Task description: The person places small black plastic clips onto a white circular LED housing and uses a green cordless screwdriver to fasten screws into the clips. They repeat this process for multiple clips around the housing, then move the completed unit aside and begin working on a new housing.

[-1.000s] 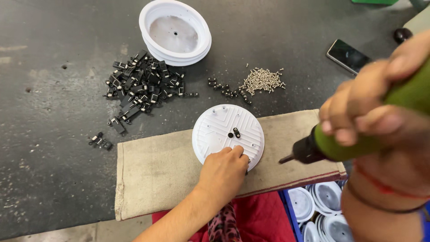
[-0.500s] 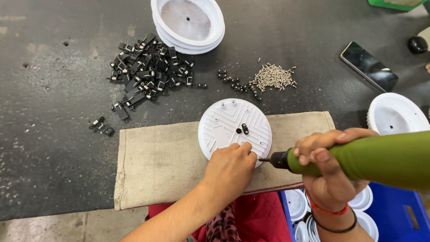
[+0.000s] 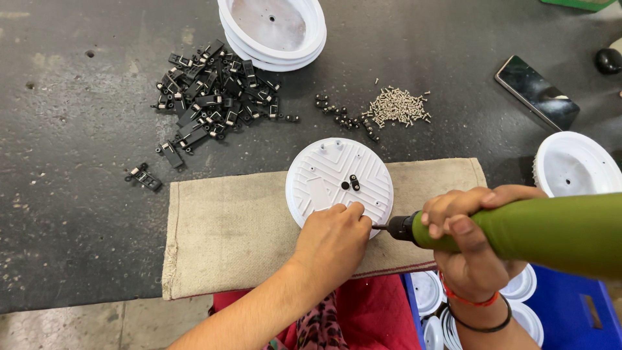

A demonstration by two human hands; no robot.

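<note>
Fingers of the left hand [image 3: 334, 236] press down on the near edge of a round white disc [image 3: 337, 175], which lies ribbed side up on a beige cloth [image 3: 227, 233] at the front of the tabletop [image 3: 78, 214]. The right hand [image 3: 470, 243] is wrapped tight around a green electric screwdriver [image 3: 544, 233], its dark tip aimed at the disc's near right rim, just beside the left fingertips. Whether a screw sits under the tip is hard to tell, since the left hand hides that spot.

The tip could slip off the rim and catch the left fingers, being so close to them; the disc could also skid on the cloth if the pressing hand eases.

On the dark, scuffed tabletop lie a heap of small black clips [image 3: 214, 104], a scatter of silver screws [image 3: 396, 107], stacked white bowls [image 3: 272, 29], another white bowl [image 3: 573, 165] at right, and a phone [image 3: 536, 91]. A blue crate [image 3: 583, 311] of white parts sits below.
</note>
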